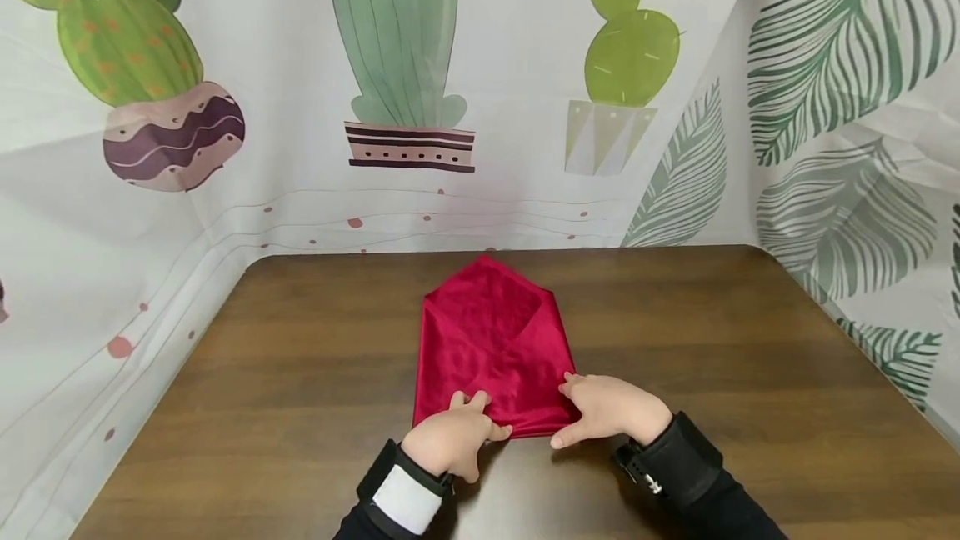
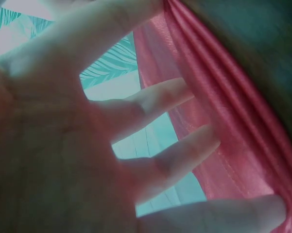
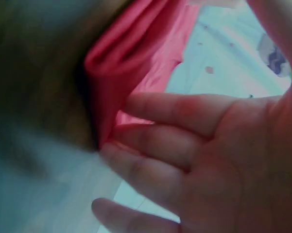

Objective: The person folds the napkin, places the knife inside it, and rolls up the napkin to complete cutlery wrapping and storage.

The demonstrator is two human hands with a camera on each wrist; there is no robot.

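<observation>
Head view: folded red cloth (image 1: 491, 340) on tabletop (image 1: 315, 348); left hand (image 1: 452, 438) fingers apart at near edge, right hand (image 1: 617, 409) fingers mostly together at right edge, neither clamped. Uneven push could skew slick-looking folds.

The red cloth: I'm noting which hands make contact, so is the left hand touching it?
Touching. The left wrist view shows it: the left hand has spread fingers with fingertips against the red cloth, no gap between.
</observation>
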